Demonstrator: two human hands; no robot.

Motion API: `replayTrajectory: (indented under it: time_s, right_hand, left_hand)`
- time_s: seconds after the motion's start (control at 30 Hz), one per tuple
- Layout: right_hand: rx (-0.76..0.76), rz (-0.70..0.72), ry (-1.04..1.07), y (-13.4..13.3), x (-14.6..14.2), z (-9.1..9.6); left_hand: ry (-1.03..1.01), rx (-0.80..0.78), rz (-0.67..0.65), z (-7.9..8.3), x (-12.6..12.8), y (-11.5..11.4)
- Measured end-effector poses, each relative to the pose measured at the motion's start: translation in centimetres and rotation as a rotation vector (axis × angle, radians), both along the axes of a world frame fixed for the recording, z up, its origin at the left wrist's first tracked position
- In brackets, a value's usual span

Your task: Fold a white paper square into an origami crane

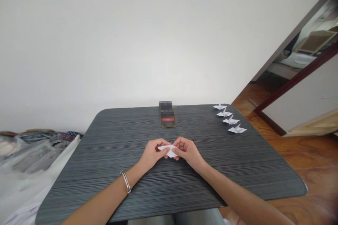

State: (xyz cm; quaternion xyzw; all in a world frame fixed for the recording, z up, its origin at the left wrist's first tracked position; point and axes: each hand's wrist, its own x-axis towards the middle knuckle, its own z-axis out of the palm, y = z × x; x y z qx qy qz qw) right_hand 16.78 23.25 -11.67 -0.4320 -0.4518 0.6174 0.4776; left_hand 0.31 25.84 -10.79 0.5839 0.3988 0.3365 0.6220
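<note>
Between my two hands, just above the dark table (111,154), is a small piece of folded white paper (171,153). My left hand (155,150) pinches its left part, thumb on top and fingers behind. On the right part, my right hand (186,149) grips the paper in the same way, and the two thumb tips nearly meet at its middle. The fingers hide some of the paper's outline and the folds behind it. A silver bangle (126,182) circles my left wrist.
Several folded white paper cranes (231,121) stand in a row near the table's right back edge. A partly blurred phone-like object (168,115) is at the back middle. Behind the table rises a white wall (158,42); plastic-wrapped clothes (37,151) lie at left.
</note>
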Motion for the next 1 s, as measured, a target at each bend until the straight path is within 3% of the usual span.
replayTrajectory:
  time_s: [0.2, 0.6, 0.8, 1.0]
  right_hand:
    - [-0.014, 0.002, 0.029, -0.1, 0.0, 0.1]
    - [0.061, -0.014, 0.128, -0.3, 0.9, 1.5]
    - [0.095, -0.023, 0.072, -0.4, 0.9, 1.9]
    - [-0.019, -0.037, 0.062, -0.2, 0.8, 1.3]
  left_hand:
    - [0.012, -0.03, 0.016, 0.4, 0.2, -0.3]
    - [-0.222, -0.192, 0.005, 1.1, -0.3, -0.3]
    - [-0.132, -0.019, 0.042, 1.3, -0.3, -0.7]
    - [0.032, 0.208, 0.071, 1.0, -0.4, -0.9]
